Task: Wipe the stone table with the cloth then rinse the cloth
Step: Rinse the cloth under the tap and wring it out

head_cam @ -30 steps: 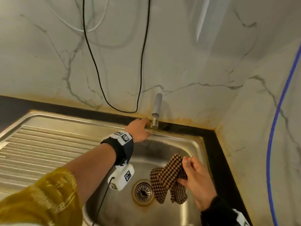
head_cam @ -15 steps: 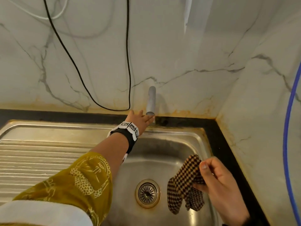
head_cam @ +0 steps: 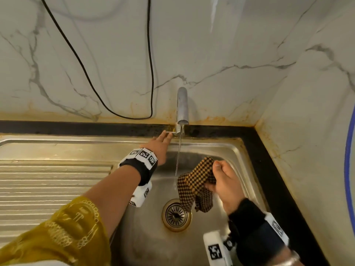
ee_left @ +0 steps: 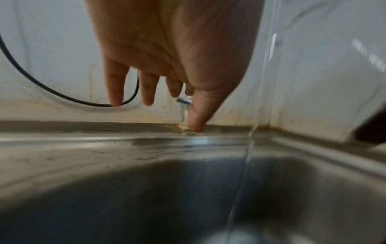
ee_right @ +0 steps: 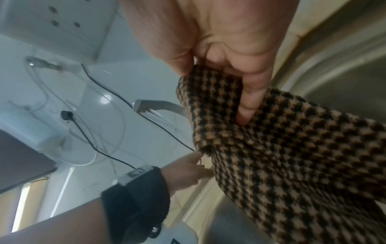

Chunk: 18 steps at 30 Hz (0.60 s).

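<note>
A brown-and-black checked cloth [head_cam: 194, 184] [ee_right: 282, 148] hangs over the steel sink basin [head_cam: 230, 150], pinched between thumb and fingers of my right hand [head_cam: 224, 181] [ee_right: 227, 69]. A thin stream of water [head_cam: 178, 160] [ee_left: 246, 156] falls from the metal tap [head_cam: 182, 106] just left of the cloth. My left hand [head_cam: 160, 144] [ee_left: 173, 69] reaches to the tap's base, fingers straight, fingertips touching the small lever [head_cam: 170, 133] [ee_left: 184, 100].
The drain [head_cam: 176, 215] lies below the cloth. A ribbed draining board [head_cam: 53, 185] extends to the left. Marble walls meet in a corner at the right, behind a black counter strip [head_cam: 269, 169]. A black cable [head_cam: 149, 64] hangs on the back wall; a blue hose [head_cam: 348, 160] runs at far right.
Water now runs from the tap; none ran before. My left hand has stretched flat against the lever. My right hand has brought the cloth up and leftward, close to the stream.
</note>
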### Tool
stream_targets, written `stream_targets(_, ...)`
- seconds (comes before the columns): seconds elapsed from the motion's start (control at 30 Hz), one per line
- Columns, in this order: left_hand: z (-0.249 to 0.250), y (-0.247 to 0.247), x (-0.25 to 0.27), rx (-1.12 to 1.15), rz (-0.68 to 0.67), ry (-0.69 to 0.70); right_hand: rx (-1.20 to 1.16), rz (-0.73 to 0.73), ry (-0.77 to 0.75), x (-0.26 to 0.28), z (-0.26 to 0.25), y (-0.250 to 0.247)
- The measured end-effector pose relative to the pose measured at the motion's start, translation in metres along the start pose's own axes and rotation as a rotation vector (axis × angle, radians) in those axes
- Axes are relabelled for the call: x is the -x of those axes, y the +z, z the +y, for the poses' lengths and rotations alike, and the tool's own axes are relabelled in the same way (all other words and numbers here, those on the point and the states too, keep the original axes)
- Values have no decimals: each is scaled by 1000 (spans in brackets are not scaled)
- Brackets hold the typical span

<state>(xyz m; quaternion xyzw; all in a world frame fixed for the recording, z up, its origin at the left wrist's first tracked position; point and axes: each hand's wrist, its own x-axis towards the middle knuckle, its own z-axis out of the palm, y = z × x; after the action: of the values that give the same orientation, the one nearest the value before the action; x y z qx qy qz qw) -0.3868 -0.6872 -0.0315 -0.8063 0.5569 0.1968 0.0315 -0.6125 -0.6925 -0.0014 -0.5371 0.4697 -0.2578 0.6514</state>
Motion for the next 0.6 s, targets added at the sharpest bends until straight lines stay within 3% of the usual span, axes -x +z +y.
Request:
stream_targets(0.1,16,19,18,655,-124,45,-24,-62,52,-18,2,18)
stream_targets(0.2,29,40,39,1290,-260,-92,45,-31,47,-39,5,33)
stream_targets(0.3,22,40,49,1351,-174,-191,184,-23,-24,-53,2,46)
stream_targets(0.4,7,27,58,1601,-181,-183,260,-35,-47,-62,-5,54)
stream_targets(0.5,5,10,66,1621,-175,-93,36,-114,43,-69,-7,55)
stream_targets(0.57,12,3,67,1521,-68,-94,-112,-236,65,-66,-7,55)
stream_targets(0.6,14,0,66,1494,-3,-106,-70,-305,33,-64,-5,55)
